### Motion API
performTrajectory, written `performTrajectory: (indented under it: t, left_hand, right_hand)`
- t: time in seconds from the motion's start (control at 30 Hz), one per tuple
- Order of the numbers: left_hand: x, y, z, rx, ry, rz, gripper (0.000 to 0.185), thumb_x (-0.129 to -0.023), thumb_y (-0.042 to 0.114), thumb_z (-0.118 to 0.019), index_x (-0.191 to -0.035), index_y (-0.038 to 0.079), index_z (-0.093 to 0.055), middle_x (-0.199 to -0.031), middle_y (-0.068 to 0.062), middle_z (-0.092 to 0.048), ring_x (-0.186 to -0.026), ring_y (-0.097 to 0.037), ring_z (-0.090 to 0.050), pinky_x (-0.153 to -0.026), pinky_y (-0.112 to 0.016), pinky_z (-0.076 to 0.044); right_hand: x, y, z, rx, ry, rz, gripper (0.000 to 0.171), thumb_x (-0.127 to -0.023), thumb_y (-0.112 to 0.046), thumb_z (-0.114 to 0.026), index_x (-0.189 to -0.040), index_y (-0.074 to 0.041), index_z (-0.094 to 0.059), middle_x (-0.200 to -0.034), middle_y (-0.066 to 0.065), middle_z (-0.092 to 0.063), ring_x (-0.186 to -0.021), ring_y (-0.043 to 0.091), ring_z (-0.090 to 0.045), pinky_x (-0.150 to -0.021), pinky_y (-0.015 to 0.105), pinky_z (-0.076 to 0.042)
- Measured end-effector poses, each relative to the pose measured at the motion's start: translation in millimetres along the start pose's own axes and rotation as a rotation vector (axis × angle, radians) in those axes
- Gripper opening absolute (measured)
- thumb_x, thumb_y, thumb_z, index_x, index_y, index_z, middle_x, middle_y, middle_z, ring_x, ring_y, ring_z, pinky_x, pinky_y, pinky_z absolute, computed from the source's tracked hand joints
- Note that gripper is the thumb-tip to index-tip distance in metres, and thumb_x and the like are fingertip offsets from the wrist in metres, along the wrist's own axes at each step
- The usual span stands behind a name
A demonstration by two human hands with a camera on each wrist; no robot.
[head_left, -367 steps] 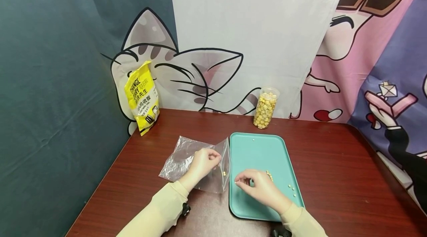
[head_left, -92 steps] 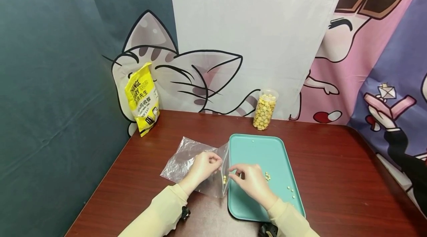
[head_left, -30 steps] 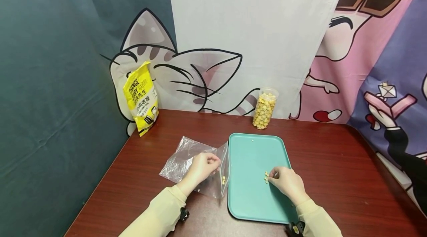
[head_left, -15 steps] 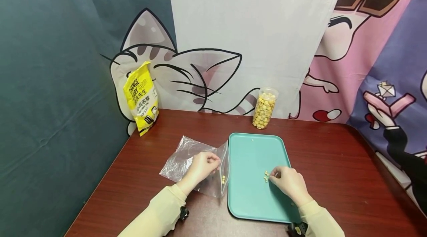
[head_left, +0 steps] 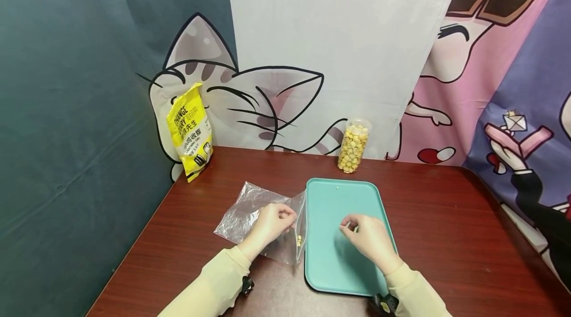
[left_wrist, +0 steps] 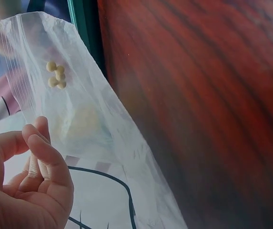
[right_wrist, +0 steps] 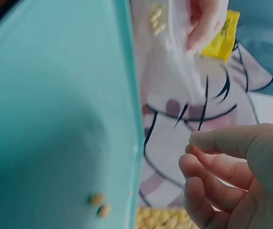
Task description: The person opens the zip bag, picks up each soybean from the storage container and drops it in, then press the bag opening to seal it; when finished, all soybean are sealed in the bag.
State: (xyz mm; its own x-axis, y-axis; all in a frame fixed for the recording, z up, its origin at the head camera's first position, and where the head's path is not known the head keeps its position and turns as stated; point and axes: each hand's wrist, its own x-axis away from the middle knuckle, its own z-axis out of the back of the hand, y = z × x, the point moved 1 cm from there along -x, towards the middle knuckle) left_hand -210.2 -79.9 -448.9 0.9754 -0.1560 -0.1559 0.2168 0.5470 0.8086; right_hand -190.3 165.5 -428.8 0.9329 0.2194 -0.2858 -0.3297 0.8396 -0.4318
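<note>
A clear zip bag (head_left: pixel 250 210) lies on the brown table left of a teal tray (head_left: pixel 336 203). My left hand (head_left: pixel 285 215) pinches the bag's mouth and holds it up and open toward the tray. A few small yellow beans (left_wrist: pixel 56 76) sit inside the bag (left_wrist: pixel 93 124), just beyond my left hand (left_wrist: pixel 38 143). Over the tray's middle, my right hand (head_left: pixel 349 227) has thumb and fingers pinched together. In the right wrist view a small yellowish bit shows between the fingertips of that hand (right_wrist: pixel 193 145). Two loose beans (right_wrist: pixel 100 205) lie on the tray (right_wrist: pixel 55 95).
A clear jar of yellow beans (head_left: pixel 353 146) stands at the back of the table behind the tray. A yellow pouch (head_left: pixel 189 131) leans on the backdrop at the back left. Printed cloth walls close in the table's far and left sides.
My right hand has risen from the beans on the tray's right part and moved left toward the bag, fingers pinched. The left hand and bag have not moved.
</note>
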Motion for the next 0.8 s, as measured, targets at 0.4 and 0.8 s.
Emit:
performTrajectory:
  t: [0.4, 0.8]
  left_hand:
    - [-1.6, 1.8, -0.5, 0.019, -0.017, 0.002, 0.008, -0.086, 0.012, -0.065, -0.083, 0.008, -0.071, -0.062, 0.003, -0.068, -0.049, -0.005, -0.057, -0.043, -0.021, -0.037]
    - [-2.7, 1.9, 1.1, 0.020, -0.010, 0.001, 0.008, -0.086, 0.012, -0.065, -0.083, 0.008, -0.071, -0.065, -0.003, -0.070, -0.048, -0.003, -0.055, -0.043, -0.019, -0.037]
  right_hand:
    - [-19, -50, -15, -0.037, 0.029, 0.149, 0.011, -0.078, -0.017, -0.076, -0.076, -0.025, -0.068, -0.060, -0.017, -0.052, -0.050, -0.002, -0.041, -0.050, 0.020, -0.035]
    - [-27, -54, -31, -0.112, 0.009, 0.187, 0.009, -0.079, -0.018, -0.076, -0.077, -0.022, -0.068, -0.058, -0.015, -0.052, -0.048, -0.003, -0.038, -0.050, 0.019, -0.033]
